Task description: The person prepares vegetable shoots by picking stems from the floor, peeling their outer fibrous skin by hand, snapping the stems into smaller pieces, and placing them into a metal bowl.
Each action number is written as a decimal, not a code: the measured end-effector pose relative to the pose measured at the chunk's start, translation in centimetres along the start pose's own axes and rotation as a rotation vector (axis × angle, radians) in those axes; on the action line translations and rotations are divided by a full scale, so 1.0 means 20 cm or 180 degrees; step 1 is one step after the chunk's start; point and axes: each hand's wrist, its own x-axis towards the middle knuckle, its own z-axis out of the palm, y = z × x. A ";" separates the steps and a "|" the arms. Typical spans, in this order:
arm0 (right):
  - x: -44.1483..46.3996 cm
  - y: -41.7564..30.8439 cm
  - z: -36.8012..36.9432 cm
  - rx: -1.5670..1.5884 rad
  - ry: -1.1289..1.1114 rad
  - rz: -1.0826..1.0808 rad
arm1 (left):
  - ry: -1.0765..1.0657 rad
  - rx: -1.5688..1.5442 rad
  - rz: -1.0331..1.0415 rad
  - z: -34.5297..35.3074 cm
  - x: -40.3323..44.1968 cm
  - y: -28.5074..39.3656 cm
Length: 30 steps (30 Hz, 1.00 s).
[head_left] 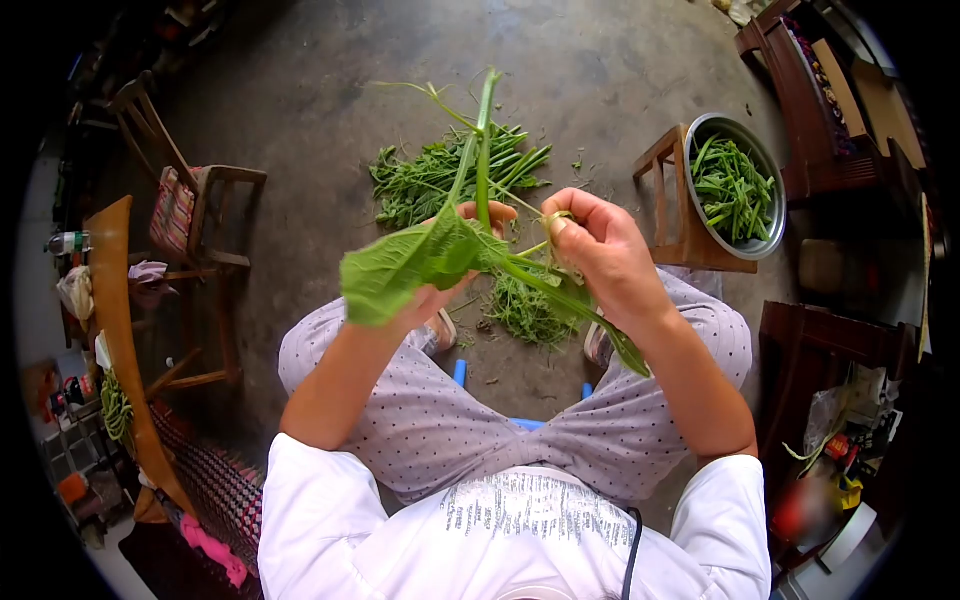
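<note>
My left hand [428, 298] is closed round a green squash-type vine shoot [483, 178], partly hidden behind its broad leaf [392, 268]. The thick stem points up and away from me, with a curly tendril branching off to the left. With thumb and forefinger, my right hand [608, 248] pinches a thin pale-green strand beside the stem; whether it is a tendril or peeled fibre I cannot tell. Another leafy stalk hangs beneath my right hand. On the floor beyond lies a heap of leafy shoots [415, 182]. Nearer, between my feet, is a smaller pile of green trimmings [530, 310].
To the right, a metal basin [777, 212] of cut green stems rests on a wooden stool [692, 242]. A wooden chair [175, 205] and a table edge [125, 300] stand at the left. Dark wooden furniture [800, 120] lines the right side. Beneath me shows a blue seat [527, 424].
</note>
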 end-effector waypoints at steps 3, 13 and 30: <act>0.01 0.01 -0.03 0.0276 -0.0140 -0.0135 | 0.0028 0.0026 -0.0005 0.01 0.02 0.00; 0.04 0.06 -0.02 -0.1326 -0.0043 -0.0794 | 0.0274 -0.0159 -0.0476 0.01 0.06 -0.01; 0.06 0.09 -0.02 0.0964 -0.0081 0.0804 | 0.0865 0.1200 0.0089 0.05 0.03 0.01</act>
